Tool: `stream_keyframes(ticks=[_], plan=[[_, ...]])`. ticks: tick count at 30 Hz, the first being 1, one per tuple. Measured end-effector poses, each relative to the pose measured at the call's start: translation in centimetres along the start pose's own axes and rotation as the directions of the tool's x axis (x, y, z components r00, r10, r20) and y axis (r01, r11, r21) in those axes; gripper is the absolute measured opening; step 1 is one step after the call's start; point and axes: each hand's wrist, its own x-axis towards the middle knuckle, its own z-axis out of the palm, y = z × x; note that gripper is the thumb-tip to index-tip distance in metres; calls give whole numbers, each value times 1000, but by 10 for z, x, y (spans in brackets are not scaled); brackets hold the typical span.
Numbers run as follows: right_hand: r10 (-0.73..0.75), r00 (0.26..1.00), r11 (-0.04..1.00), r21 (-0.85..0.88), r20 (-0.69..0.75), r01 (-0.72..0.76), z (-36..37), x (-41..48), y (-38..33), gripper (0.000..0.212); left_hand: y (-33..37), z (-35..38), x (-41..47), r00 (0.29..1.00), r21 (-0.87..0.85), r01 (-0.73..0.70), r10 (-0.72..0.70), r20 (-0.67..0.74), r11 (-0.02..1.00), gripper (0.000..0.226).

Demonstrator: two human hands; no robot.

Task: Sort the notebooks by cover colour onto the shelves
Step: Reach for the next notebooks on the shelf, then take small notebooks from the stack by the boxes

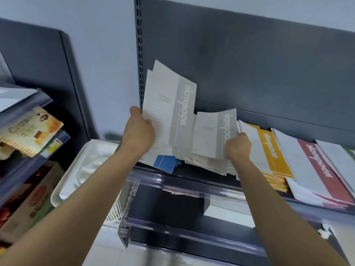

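The left grip (pixel 139 129) pinches the lower edge of a fanned pair of grey notebooks (pixel 170 104), thumb on the front cover, and holds them upright above the shelf (pixel 192 174). The right grip (pixel 238 144) is curled round the edge of another grey notebook (pixel 213 135), which leans on a loose grey heap lying on the shelf. The step in hand looks like gathering the greys into one pile, so the person would do well to square the fanned covers together before lowering them. The pile should also stay left of the yellow notebooks (pixel 272 152), which lie just beside the right grip, with the red notebooks (pixel 318 166) further right. A blue notebook (pixel 165 163) lies partly under the grey heap near the shelf's clear front lip and probably needs pulling out. Beside the shelf, a white basket (pixel 115 210) holds pale wrapped things too blurred to name, and the neighbouring rack (pixel 19 169) carries snack packets (pixel 28 131).
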Motion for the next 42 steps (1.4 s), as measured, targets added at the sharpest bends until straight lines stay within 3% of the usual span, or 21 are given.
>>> stream_keyframes(ticks=[5, 12, 15, 17, 19, 21, 24, 29, 33, 36, 39, 42], plan=[[-92, 996, 994, -58, 11, 93, 4, 5, 0, 29, -1, 15, 17, 997, 1, -23, 23, 75, 1000, 11], [-243, 946, 968, 18, -213, 252, -20, 17, -26, 24, 12, 41, 38, 956, -77, -4, 27, 291, 997, 5], [-226, 970, 968, 94, -86, 234, -27, 14, -32, 32, 14, 55, 42, 931, -156, 41, 19, 366, 987, 7], [-131, 985, 955, 282, 115, 94, -27, 10, -33, 35, 15, 62, 43, 914, -192, 67, 16, 405, 979, 12], [-52, 978, 937, 348, 204, -23, -23, 12, -29, 29, 15, 66, 45, 902, -215, 85, 17, 432, 973, 18], [-14, 991, 950, 310, 133, -29, -20, 18, -26, 21, 13, 70, 46, 897, -246, 101, 19, 442, 964, 23], [-10, 1000, 960, 280, -28, 17, -25, 26, -20, 16, 11, 75, 46, 916, -204, 45, 41, 399, 978, 12], [6, 964, 957, 282, -264, 72, -61, 52, -11, 32, 8, 89, 53, 940, -54, 35, -15, 341, 998, 8], [7, 943, 964, 252, -332, 81, -76, 68, -12, 12, 6, 106, 56, 934, -9, 112, -102, 342, 994, 5], [-37, 968, 970, 223, -250, 95, -75, 70, -10, 11, 7, 120, 57, 938, 42, 86, -96, 334, 995, 2], [-80, 992, 987, 131, -103, 93, -54, 68, -6, 12, 8, 127, 55, 938, 111, 64, -98, 334, 992, 25], [-96, 994, 995, 31, 42, 95, -28, 67, 1, 20, 11, 124, 50, 940, 279, 10, -104, 324, 960, 23]])
